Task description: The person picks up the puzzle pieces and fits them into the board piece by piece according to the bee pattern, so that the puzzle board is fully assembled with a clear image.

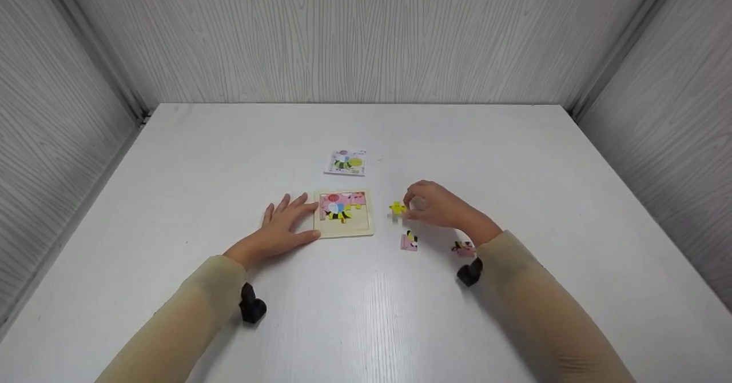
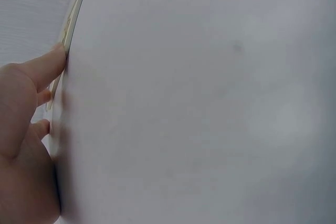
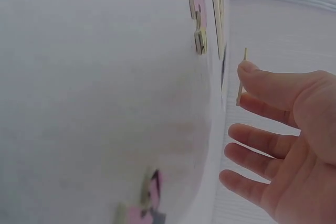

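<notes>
A shallow wooden puzzle tray (image 1: 355,227) lies on the table, its upper part filled with pieces of a bee picture and its lower right bare wood. At its left edge is my left hand (image 1: 278,228), fingers spread, thumb and forefinger touching the rim. To the right of the tray, my right hand (image 1: 439,207) pinches a yellow puzzle piece (image 1: 397,207) between thumb and forefinger, raised off the table. Edge-on in the right wrist view, that thin piece (image 3: 239,99) stands nearly upright, the other fingers loosely bent below. A pink-and-yellow puzzle piece (image 1: 408,242) lies below the right hand.
Another pink puzzle piece (image 1: 464,248) lies near the right sleeve, partly behind it. Beyond the tray is a square card (image 1: 346,163) with the bee picture. Grey wood-grain walls (image 1: 366,40) enclose the white table (image 1: 354,314) at the back and sides.
</notes>
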Tool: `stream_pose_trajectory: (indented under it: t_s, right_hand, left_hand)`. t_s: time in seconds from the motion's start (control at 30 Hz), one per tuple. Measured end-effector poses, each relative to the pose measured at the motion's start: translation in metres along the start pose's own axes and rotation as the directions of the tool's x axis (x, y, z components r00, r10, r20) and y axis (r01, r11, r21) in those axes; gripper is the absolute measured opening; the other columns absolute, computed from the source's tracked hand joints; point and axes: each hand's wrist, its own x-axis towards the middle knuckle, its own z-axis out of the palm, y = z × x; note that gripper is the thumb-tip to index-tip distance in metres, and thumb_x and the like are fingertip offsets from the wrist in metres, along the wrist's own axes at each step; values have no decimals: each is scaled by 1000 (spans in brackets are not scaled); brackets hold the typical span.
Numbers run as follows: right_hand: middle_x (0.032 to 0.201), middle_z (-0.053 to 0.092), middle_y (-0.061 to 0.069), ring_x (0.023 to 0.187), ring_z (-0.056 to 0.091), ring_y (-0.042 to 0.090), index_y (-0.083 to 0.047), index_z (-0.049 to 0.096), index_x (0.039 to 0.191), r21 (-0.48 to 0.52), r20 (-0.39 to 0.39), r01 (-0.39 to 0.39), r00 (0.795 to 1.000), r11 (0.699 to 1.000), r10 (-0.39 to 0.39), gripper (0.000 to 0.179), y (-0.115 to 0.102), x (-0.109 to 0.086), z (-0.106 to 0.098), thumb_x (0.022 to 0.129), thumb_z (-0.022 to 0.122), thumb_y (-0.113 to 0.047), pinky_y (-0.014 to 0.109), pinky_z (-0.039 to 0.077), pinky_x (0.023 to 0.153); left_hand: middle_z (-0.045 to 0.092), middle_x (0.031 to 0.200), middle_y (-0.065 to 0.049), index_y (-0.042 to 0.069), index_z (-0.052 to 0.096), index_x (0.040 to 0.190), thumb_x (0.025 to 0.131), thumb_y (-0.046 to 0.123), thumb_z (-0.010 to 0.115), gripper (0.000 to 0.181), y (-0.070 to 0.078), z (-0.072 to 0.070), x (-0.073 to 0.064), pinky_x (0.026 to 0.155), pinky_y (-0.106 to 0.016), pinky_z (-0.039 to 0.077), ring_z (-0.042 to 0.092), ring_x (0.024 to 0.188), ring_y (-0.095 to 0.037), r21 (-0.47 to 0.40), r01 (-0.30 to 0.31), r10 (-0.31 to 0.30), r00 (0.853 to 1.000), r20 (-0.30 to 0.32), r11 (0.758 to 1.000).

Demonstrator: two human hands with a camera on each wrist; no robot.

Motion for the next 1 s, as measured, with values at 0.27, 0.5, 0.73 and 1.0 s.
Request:
stream_pose_trajectory:
  t_s: [0.27,0.5,0.73,1.0]
  right_hand:
    - [111,59,6,106,50,21,-7,64,100,-71,29,37,999,997,-35,20,-15,12,8,85,69,-19,35,42,93]
    - [114,58,6,108,50,20,-7,65,102,-90,49,54,998,995,-49,22,-28,21,16,85,69,-21,34,42,94]
    - [114,58,4,104,49,18,-8,65,103,-79,74,51,996,996,-45,22,-40,33,23,86,67,-21,31,42,92]
    - [116,56,3,101,48,17,-10,64,106,-75,86,19,996,997,-12,25,-50,43,29,85,69,-22,30,42,92]
  left_hand:
    - [9,155,-8,18,31,146,89,48,55,68,1,-1,1,105,-53,-14,-10,140,-32,-5,-14,14,1000,-11,1000]
    - [9,155,-9,16,31,146,90,47,54,68,2,-2,-3,105,-55,-14,-10,140,-33,-9,-20,20,1000,-2,1000]
    - [9,155,-9,17,31,146,91,47,53,67,1,-1,-3,105,-54,-13,-9,140,-33,0,-20,20,1000,-2,1000]
    - [9,155,-8,18,31,146,90,48,53,66,3,-1,-2,105,-53,-13,-10,140,-32,-7,-15,15,1000,1,1000]
